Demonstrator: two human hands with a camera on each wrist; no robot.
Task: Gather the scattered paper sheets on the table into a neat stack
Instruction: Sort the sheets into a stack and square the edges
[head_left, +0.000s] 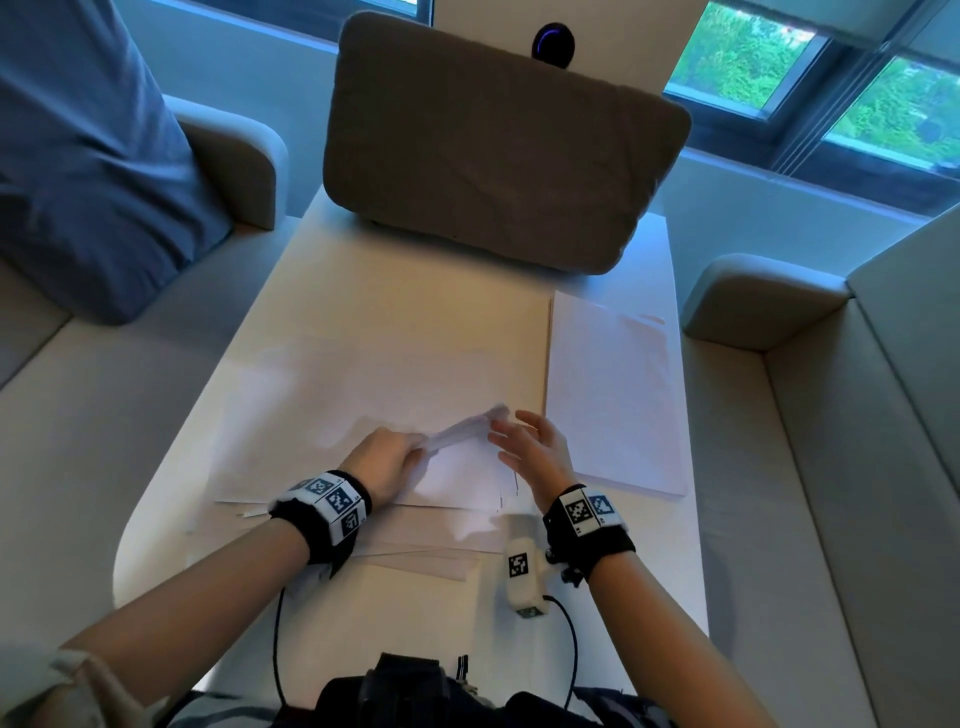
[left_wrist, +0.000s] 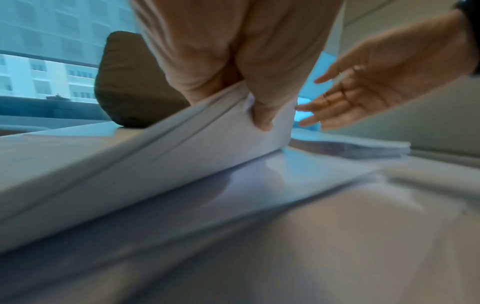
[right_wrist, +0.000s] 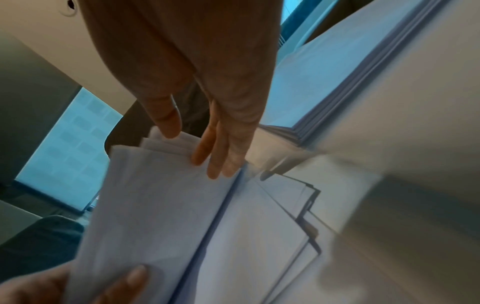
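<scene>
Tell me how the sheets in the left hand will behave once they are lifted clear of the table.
Probably floppy: the sheets already bow where the left hand pinches one edge. Likely to fan or slip apart, since their edges show separately. The open right hand beside them could steady the far end.

- Loose sheets (head_left: 332, 410) lie mid-frame on the bench (head_left: 415, 312).
- Neat stack (head_left: 613, 395) right of them.
- Cushion (head_left: 493, 150) above, at the bench's far end.
</scene>
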